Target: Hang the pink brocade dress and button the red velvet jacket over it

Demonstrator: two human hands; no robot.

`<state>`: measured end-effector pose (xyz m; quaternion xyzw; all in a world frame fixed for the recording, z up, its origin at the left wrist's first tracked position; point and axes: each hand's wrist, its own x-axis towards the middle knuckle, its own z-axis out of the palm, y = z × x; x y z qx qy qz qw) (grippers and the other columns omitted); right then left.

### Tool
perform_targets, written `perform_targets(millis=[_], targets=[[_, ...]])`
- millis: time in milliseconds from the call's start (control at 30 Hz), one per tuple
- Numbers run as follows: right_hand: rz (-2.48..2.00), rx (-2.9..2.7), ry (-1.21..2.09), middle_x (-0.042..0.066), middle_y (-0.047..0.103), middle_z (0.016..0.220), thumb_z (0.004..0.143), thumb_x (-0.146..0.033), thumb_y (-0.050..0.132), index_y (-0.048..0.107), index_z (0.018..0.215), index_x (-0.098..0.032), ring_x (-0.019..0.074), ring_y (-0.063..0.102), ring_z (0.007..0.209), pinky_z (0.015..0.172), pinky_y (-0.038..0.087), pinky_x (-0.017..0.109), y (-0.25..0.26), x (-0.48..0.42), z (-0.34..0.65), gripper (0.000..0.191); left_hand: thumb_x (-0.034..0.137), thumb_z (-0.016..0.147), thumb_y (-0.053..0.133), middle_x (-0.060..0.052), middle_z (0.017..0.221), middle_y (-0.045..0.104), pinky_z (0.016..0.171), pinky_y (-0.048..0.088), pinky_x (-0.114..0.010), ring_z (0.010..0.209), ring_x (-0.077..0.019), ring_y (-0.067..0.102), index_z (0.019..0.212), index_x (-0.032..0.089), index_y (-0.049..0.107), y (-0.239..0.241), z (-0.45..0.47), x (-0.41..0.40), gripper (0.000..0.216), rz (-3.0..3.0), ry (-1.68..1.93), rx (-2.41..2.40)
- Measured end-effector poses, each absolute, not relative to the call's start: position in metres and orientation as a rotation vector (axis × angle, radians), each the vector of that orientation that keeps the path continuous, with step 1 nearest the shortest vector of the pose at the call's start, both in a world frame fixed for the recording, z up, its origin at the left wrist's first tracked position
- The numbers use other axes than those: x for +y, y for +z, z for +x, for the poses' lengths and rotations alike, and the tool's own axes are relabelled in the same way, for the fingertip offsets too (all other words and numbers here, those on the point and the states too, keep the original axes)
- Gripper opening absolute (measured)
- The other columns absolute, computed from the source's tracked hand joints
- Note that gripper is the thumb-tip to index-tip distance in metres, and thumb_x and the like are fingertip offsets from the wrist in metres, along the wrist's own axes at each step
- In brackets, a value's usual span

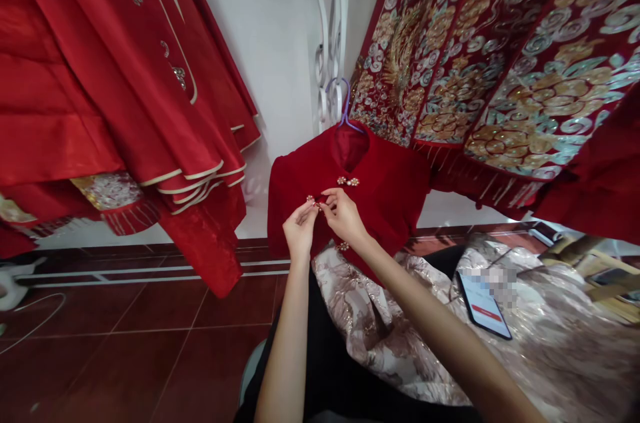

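Note:
A short red jacket [395, 190] hangs in front of me on a purple hanger [346, 110]. Its front carries jewelled frog buttons: one [349, 181] near the collar, another [343, 246] lower down. Between them, both hands meet at a middle frog button [311, 199]. My left hand [300, 226] pinches it from the left. From the right, my right hand [343, 215] pinches the same fastening with thumb and forefinger. Fingers cover much of it, so I cannot tell whether it is fastened.
Red gowns [165, 76] hang on the left, and an embroidered red gown [500, 63] on the right. Shiny patterned fabric [375, 316] lies over my lap, with a phone [484, 306] on it. A white metal rack [330, 30] stands behind the jacket, above red floor tiles [150, 350].

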<state>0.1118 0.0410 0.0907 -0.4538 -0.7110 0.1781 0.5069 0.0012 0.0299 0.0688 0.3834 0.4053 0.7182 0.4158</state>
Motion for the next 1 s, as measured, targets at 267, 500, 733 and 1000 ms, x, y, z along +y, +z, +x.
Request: perform_targets(millis=[267,500,733,1000], targets=[[-1.083,-1.697,0.347,0.009,0.056,0.095,0.086,-0.017,0.046,0.051,0.102,-0.016,0.0176,0.056,0.084,0.076,0.05,0.031,0.091,0.042,0.102,0.018,0.024,0.069,0.071,-0.009,0.09,0.073,0.091,0.051,-0.037,0.086,-0.0202,0.068,0.09,0.012,0.073,0.067,0.007,0.033,0.024,1.0,1.904,1.145],[-1.097,-1.724,0.316,0.008,0.056,0.092,0.085,-0.017,0.046,0.052,0.102,-0.017,0.0177,0.056,0.083,0.076,0.05,0.031,0.094,0.042,0.105,0.017,0.025,0.071,0.069,-0.008,0.091,0.073,0.093,0.049,-0.037,0.089,-0.0204,0.068,0.09,0.014,0.073,0.062,0.002,0.034,0.022,1.112,1.88,1.11],[-1.235,-1.818,0.244,0.007,0.061,0.096,0.085,-0.019,0.05,0.057,0.096,-0.018,0.0166,0.06,0.079,0.072,0.049,0.029,0.098,0.039,0.104,0.014,0.024,0.073,0.067,-0.01,0.094,0.072,0.094,0.047,-0.038,0.091,-0.0201,0.067,0.088,0.014,0.071,0.052,-0.003,0.04,0.018,1.123,1.775,1.129],[-1.293,-1.952,0.455,0.002,0.071,0.086,0.089,-0.022,0.042,0.067,0.101,-0.026,0.0166,0.067,0.075,0.068,0.05,0.028,0.109,0.023,0.14,0.028,0.032,0.078,0.06,-0.011,0.1,0.07,0.09,0.046,-0.037,0.092,-0.018,0.065,0.104,0.016,0.065,0.047,-0.037,0.037,0.03,1.112,1.678,1.102]])
